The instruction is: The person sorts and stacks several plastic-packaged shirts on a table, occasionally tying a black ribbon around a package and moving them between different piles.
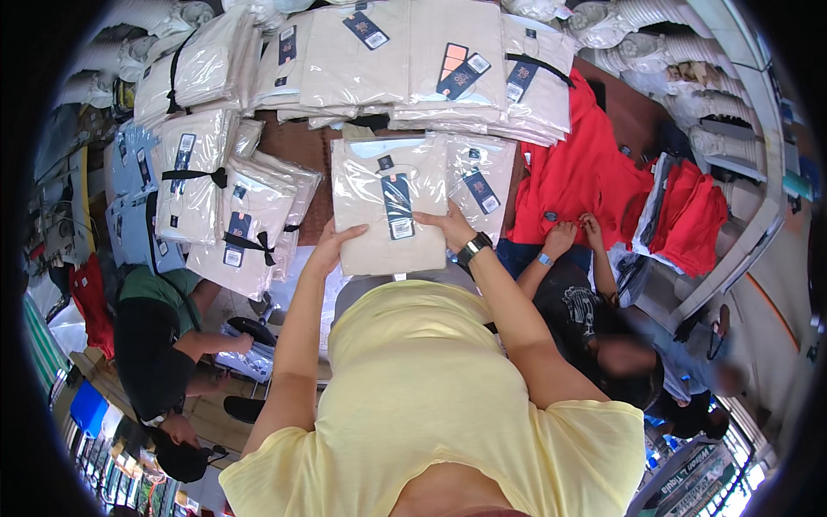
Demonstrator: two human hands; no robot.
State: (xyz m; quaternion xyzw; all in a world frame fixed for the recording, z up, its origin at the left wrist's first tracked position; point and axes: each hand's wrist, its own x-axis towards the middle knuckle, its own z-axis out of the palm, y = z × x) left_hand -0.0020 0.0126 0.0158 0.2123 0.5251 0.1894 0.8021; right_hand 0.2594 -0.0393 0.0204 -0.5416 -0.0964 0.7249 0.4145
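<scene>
A folded beige shirt with a navy hang tag is held up in front of me, just over the table's near edge. My left hand grips its left side, thumb lying on top. On the other side my right hand holds the shirt's edge, its thumb reaching to the tag. Fingers beneath the shirt are hidden. Whether clear plastic covers this shirt I cannot tell for certain. Partly behind it, to the right, lies a bagged beige shirt with its own navy tag.
Bagged beige shirts line the table's far side. Strapped bundles stand at left, beside light blue shirts. At right, a co-worker's hands touch red garments. Another person works at lower left.
</scene>
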